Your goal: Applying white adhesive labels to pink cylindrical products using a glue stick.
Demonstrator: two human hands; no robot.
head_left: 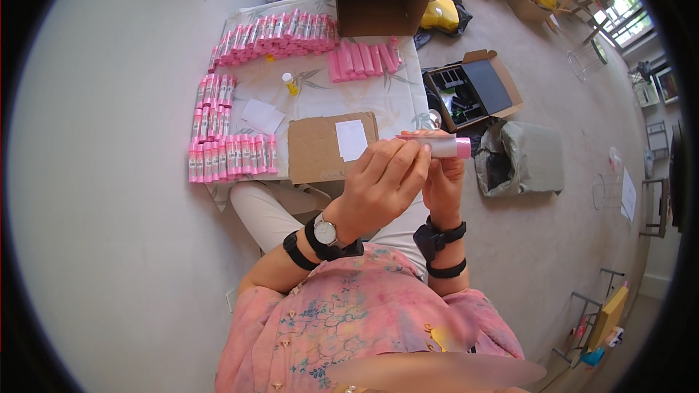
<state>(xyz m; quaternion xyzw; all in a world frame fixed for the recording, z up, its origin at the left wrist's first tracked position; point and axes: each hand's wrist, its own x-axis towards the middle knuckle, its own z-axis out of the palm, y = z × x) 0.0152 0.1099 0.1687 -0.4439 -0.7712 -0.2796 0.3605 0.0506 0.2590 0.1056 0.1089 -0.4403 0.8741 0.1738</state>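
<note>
Up over the table's near right corner, a pink tube (463, 148) with a white wrap-like label (441, 147) round its middle lies sideways between my hands. My left hand (380, 180) has its fingers closed on the tube's left part, fingertips pressed against the label. From behind and below, my right hand (443, 185) grips the same tube; part of its fingers is hidden by the tube. On the table just left of the hands, a brown cardboard sheet (313, 147) carries white paper labels (352, 140).
Labelled pink tubes stand in rows (231, 158) and a pile (277, 35) on the table's left and far sides. Plain pink tubes (357, 62) lie near an open carton (382, 0). A small yellow bottle (290, 84) stands mid-table. Right are an open box (489, 87) and grey bin (535, 159).
</note>
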